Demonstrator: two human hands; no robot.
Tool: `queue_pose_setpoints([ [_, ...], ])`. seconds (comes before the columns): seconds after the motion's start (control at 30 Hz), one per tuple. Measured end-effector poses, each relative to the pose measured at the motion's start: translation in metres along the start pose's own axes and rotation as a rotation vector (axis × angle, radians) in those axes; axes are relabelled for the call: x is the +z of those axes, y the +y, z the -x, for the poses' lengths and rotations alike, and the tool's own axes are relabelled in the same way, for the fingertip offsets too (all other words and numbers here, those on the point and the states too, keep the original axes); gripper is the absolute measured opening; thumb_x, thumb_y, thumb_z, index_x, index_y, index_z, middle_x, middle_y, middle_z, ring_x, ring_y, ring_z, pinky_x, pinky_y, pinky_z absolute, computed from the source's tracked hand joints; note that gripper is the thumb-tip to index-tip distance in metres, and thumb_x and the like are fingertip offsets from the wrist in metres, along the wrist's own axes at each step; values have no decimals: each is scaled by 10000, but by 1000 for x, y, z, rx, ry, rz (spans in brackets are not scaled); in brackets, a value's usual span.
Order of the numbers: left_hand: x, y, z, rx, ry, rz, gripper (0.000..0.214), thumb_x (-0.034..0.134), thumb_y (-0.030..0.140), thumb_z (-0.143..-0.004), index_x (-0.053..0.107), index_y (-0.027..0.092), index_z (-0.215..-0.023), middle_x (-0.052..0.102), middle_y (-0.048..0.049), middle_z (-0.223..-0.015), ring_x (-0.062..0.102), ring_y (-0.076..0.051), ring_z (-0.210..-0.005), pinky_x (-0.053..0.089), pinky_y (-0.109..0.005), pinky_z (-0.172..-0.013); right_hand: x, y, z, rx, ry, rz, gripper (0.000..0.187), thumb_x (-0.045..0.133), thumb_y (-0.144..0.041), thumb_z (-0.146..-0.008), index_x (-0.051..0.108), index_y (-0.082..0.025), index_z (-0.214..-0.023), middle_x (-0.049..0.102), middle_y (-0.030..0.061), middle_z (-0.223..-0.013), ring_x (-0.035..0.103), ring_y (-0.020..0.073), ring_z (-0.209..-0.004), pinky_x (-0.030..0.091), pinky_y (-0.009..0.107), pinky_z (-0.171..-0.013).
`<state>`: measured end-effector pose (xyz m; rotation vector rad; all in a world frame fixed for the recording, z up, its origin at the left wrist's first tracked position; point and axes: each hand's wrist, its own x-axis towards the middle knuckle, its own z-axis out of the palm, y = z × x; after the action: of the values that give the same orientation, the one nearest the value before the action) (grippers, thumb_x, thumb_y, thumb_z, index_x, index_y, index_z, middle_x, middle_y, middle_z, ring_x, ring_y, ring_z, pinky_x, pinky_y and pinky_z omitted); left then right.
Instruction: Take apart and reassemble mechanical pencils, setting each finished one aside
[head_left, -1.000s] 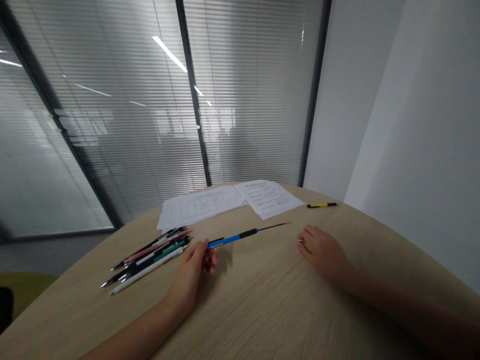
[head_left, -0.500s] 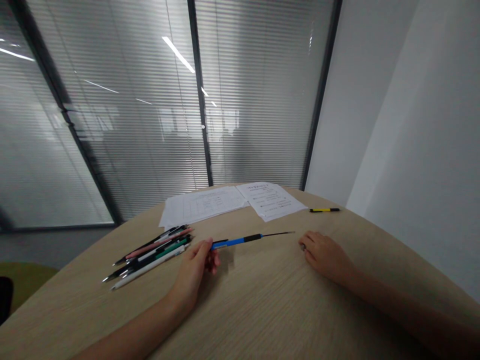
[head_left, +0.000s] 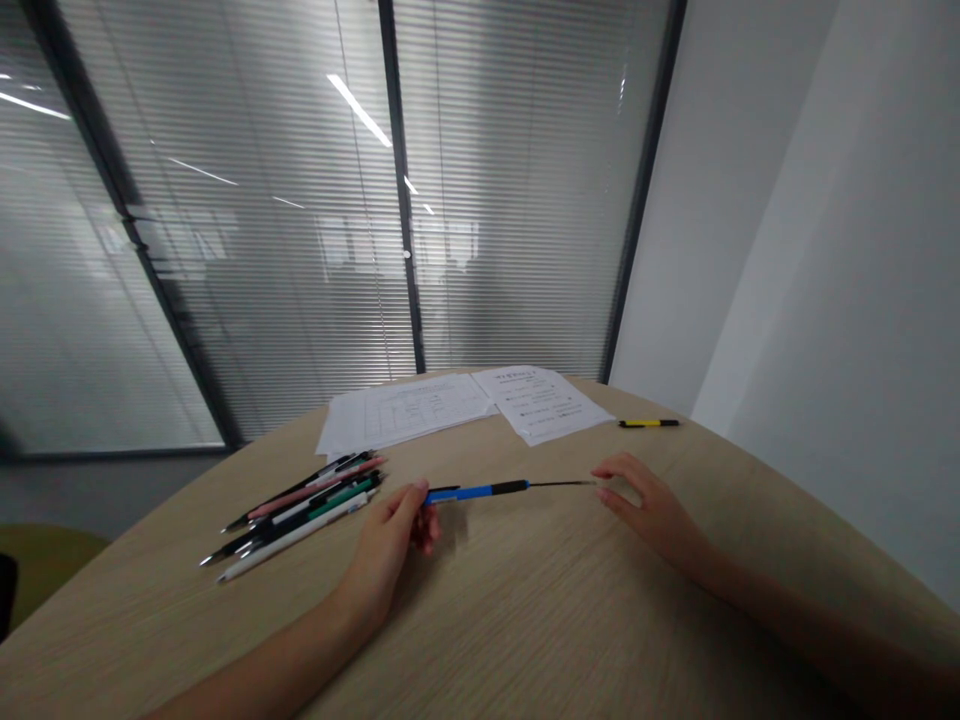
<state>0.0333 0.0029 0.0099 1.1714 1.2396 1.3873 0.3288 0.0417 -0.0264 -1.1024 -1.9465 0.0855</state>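
My left hand (head_left: 394,528) is closed around the rear end of a blue pen (head_left: 474,493) with a black grip, held above the table. From the pen's front a thin dark refill (head_left: 559,484) sticks out towards the right; something pale at its tip is too small to make out. Just beyond that tip is my right hand (head_left: 651,505), thumb and forefinger apart, with nothing visible held between them. Left of my left hand lies a bunch of several pens (head_left: 307,512), among them white, green, pink and black ones.
Printed sheets of paper (head_left: 420,408) lie at the back of the wooden table (head_left: 525,620). A short yellow and black pen piece (head_left: 649,423) rests at the back right. Behind the table stand a glass partition with blinds (head_left: 510,200) and a pale wall (head_left: 840,300).
My right hand's thumb and forefinger have parted; before, they were closed around something small and grey. The blue pen has tilted, its refill tip now lower and nearer my right fingers.
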Motion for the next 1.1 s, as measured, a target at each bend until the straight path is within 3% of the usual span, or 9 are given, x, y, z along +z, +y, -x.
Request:
queue_pose_setpoints([
  [0.43, -2, -4, -1, -7, -17, -72, 405, 545, 540, -651, 510, 162, -507, 506, 19, -420, 425, -102, -370, 323, -214, -394, 6, 6, 2, -23, -37, -23, 101, 461, -242, -804, 555, -226, -769, 582, 30, -797, 554, 175, -811, 446, 340, -776],
  [0.67, -2, 0, 1, 30, 40, -50, 381, 554, 526, -650, 514, 165, -538, 522, 17, -447, 433, -111, -394, 339, -219, -415, 6, 10, 1, 171, -4, -41, 153, 414, -289, -813, 536, -209, -768, 567, 27, -748, 552, 164, -712, 447, 317, -701],
  [0.9, -6, -3, -4, 48, 73, -70, 412, 501, 562, -683, 510, 172, -552, 530, 5, -501, 446, -128, -426, 347, -232, -431, 9, 16, -1, 360, 59, -128, 190, 425, -351, -789, 539, -200, -799, 619, 55, -778, 591, 195, -739, 468, 338, -685],
  [1.1, -2, 1, 4, 151, -116, -336, 373, 500, 497, -712, 524, 184, -510, 488, 25, -473, 440, -135, -467, 340, -224, -470, 9, 16, -2, 373, 95, -112, 183, 436, -354, -779, 536, -201, -771, 622, 59, -753, 598, 206, -724, 471, 353, -668],
])
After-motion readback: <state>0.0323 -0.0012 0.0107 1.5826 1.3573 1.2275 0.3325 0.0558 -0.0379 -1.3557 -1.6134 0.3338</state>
